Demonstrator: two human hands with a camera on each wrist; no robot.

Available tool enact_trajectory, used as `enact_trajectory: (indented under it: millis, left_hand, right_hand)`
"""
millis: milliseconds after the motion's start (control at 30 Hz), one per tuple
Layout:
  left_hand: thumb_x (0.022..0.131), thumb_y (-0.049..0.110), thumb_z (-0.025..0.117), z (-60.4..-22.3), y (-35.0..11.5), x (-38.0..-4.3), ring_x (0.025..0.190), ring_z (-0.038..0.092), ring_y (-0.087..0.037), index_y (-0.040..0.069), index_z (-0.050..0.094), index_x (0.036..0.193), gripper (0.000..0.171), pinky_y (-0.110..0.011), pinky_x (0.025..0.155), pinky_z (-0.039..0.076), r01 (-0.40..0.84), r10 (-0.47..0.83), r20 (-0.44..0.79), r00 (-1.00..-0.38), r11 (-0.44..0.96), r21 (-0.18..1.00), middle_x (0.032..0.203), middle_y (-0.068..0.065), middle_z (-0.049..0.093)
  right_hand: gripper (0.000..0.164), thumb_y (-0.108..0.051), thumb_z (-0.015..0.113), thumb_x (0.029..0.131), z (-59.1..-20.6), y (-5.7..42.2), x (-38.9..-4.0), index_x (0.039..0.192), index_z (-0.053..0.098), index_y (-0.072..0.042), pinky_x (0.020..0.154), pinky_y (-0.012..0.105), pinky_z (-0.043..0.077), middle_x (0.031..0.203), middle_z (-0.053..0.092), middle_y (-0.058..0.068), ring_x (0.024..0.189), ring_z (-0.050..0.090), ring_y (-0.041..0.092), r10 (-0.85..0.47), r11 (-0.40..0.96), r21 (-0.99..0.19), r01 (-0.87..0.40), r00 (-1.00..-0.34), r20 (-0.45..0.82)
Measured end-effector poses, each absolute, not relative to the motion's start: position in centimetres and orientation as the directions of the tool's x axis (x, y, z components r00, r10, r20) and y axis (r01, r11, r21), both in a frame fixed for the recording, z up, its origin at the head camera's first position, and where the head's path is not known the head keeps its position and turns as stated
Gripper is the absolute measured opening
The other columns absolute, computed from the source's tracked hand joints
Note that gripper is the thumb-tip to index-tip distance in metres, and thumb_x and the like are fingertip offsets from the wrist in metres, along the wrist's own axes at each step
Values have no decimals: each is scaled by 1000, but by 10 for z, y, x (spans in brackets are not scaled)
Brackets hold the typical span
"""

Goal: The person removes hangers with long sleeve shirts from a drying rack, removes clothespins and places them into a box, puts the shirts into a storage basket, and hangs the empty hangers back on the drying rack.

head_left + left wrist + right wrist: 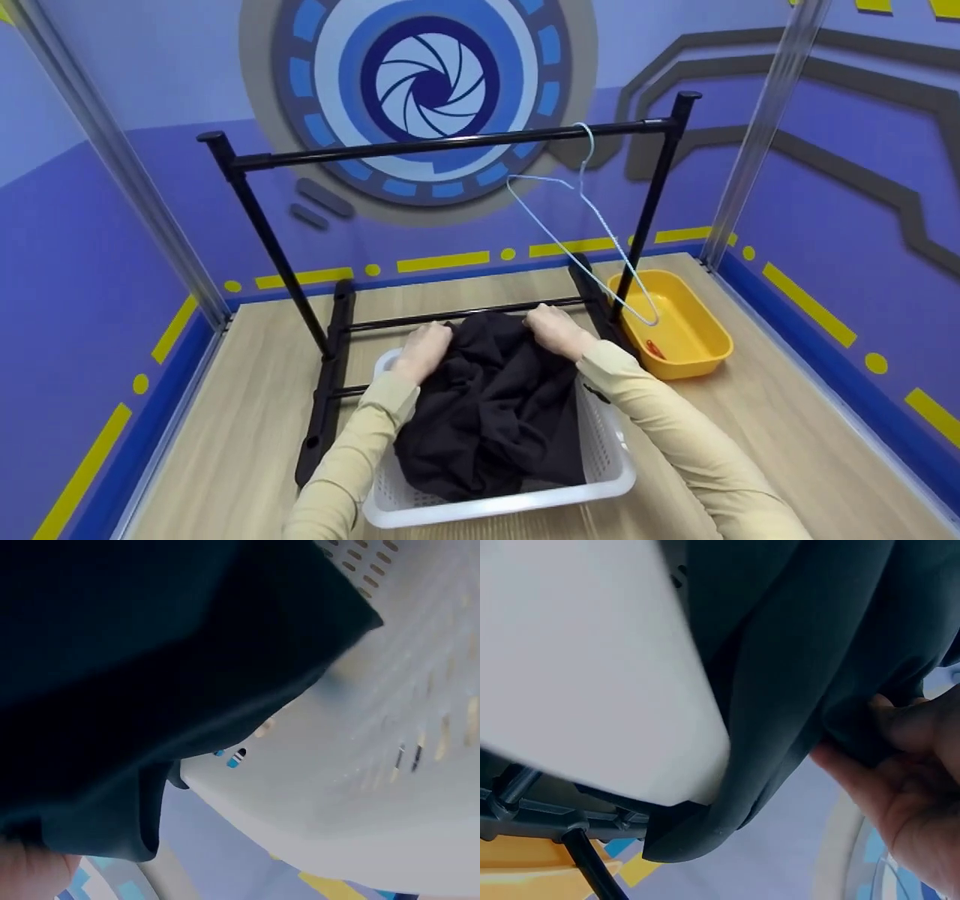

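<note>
A crumpled black garment point(495, 412) lies in a white plastic basket point(499, 508) and bulges over its far rim. My left hand point(426, 351) grips the cloth at its far left edge; in the left wrist view only part of that hand point(34, 870) shows at the lower left corner. At the far right edge my right hand point(555, 330) pinches the same cloth. In the right wrist view, the thumb and fingers of that hand point(907, 772) close on a fold. The garment's exact kind cannot be told from its folds.
Behind the basket stands a black garment rack point(442, 145). A light blue wire hanger point(551, 234) hangs near the right end of its bar. A yellow tray point(697, 322) with a small red object point(655, 349) sits at the right. Patterned walls enclose the wooden table point(217, 420).
</note>
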State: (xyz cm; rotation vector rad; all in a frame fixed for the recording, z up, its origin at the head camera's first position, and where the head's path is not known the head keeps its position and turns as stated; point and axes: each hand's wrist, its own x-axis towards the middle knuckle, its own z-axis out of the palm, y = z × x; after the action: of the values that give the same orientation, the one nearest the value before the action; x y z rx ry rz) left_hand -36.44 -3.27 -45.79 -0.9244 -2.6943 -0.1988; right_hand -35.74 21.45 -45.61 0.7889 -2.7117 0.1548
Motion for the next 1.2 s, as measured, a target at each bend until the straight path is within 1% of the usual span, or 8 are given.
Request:
enact_trajectory:
  millis: [200,300,433,633,767,933,1100,1200]
  left_hand:
    - [83,-4,49,-454,-33,-365,68,60,-30,3,62,72,18,-41,55,47,605,559,339,-757,796,37,75,-15,61]
    - [85,-2,49,-447,-31,-366,67,60,-31,4,64,73,20,-41,54,47,604,545,368,-753,795,59,75,-14,62]
    - [87,-1,48,-437,-31,-367,66,60,-30,5,64,74,21,-41,54,46,616,540,396,-743,783,86,75,-13,63]
    - [87,-5,48,-426,-34,-367,66,61,-27,6,62,73,23,-38,54,45,637,532,441,-723,761,124,74,-11,63]
    - [83,-7,51,-418,-38,-363,67,61,-27,6,63,77,18,-38,55,45,642,514,461,-723,747,174,75,-11,63]
    - [79,-7,57,-410,-45,-352,72,61,-28,6,65,87,17,-39,59,46,665,496,520,-696,717,207,80,-10,64]
    - [79,-8,59,-397,-51,-341,84,60,-26,6,67,100,26,-37,68,47,701,490,569,-661,674,234,92,-9,64]
    - [78,-9,59,-391,-51,-334,89,60,-25,4,66,103,29,-34,74,46,731,492,599,-632,635,251,97,-10,64]
  right_hand:
    - [28,15,50,67,-453,219,-359,53,46,-9,44,36,39,56,53,9,51,53,24,-465,840,-122,-528,-817,341]
    - [27,15,49,68,-449,222,-358,55,48,-8,46,33,37,56,52,8,50,49,20,-440,837,-155,-525,-814,379]
    - [22,16,50,69,-441,224,-356,59,54,-4,47,34,38,57,54,10,51,51,21,-419,832,-170,-529,-798,433]
    - [25,15,50,70,-427,224,-351,72,65,-4,52,32,38,65,60,12,58,54,21,-357,825,-264,-499,-823,442]
    - [30,16,51,74,-419,222,-346,86,71,-3,58,31,40,78,65,13,67,59,22,-334,779,-356,-516,-822,461]
    - [30,14,54,76,-405,212,-336,95,71,-3,62,34,46,87,66,14,74,61,23,-338,717,-394,-575,-781,525]
    - [28,12,57,78,-389,199,-326,97,70,-2,60,34,47,89,66,13,74,62,22,-366,646,-379,-662,-705,607]
    - [27,12,59,77,-382,196,-318,98,70,-1,60,35,48,90,65,14,73,63,24,-373,627,-353,-695,-665,647]
